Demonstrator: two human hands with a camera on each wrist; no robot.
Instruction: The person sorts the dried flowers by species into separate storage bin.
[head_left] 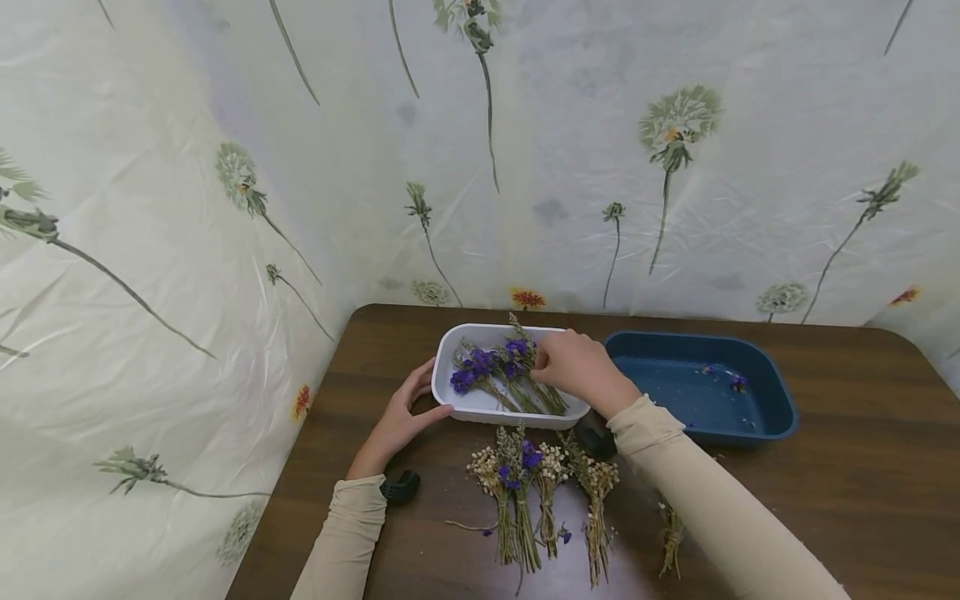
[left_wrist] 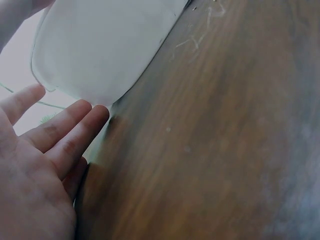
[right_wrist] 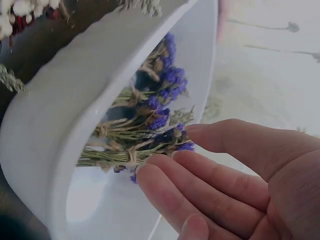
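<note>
A white tray [head_left: 510,419] holds several small dried-flower bundles [head_left: 517,360] with purple blooms, tied round their stems. My left hand [head_left: 401,421] is at the tray's left end, its straight fingers touching the wall and the thumb by the near rim. Over the right side of the tray is my right hand [head_left: 579,371]. In the right wrist view its fingers [right_wrist: 200,185] lie extended beside the nearest bundle [right_wrist: 132,150], the thumb apart from them. Nothing is visibly gripped there; contact with the blooms cannot be told.
In front of the tray lie several tied bundles [head_left: 525,500] of purple and cream flowers. Another bundle [head_left: 671,537] lies partly under the right forearm. A blue tray [head_left: 705,433] with a few purple scraps stands at the right. Flower-patterned sheeting [head_left: 570,167] hangs behind the brown table [head_left: 847,417].
</note>
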